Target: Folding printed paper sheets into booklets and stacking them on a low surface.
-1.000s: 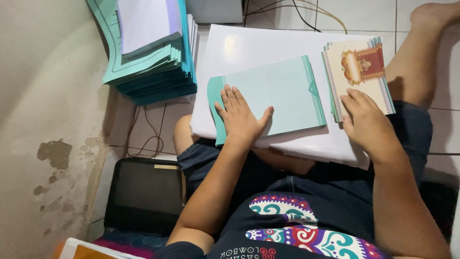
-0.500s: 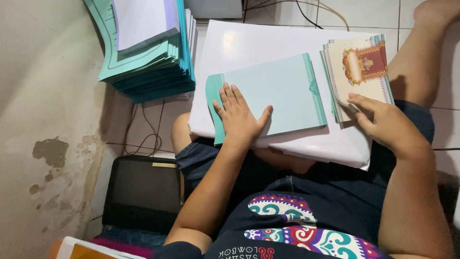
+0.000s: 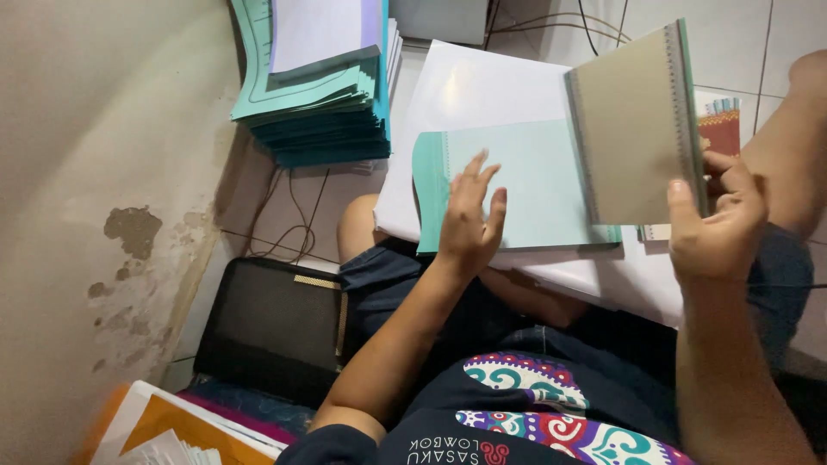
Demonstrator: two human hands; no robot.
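My left hand (image 3: 469, 220) lies flat, fingers spread, on a pale teal folded sheet (image 3: 525, 185) that rests on a white board (image 3: 482, 95) across my lap. My right hand (image 3: 719, 224) grips a beige card with a teal edge (image 3: 633, 125) and holds it lifted and tilted above the teal sheet. Behind that card, part of a stack of printed cards in red and gold (image 3: 719, 129) shows at the right of the board.
A tall stack of teal folded sheets (image 3: 323, 86) stands on the floor at the upper left, by a stained wall (image 3: 103, 215). A black bag (image 3: 276, 327) sits beside my leg. Orange and white papers (image 3: 172, 435) lie at the lower left. Cables (image 3: 293, 215) run over the floor tiles.
My right hand has picked a card off the stack at the right and swung it up over the teal sheet. My left hand stays on the sheet.
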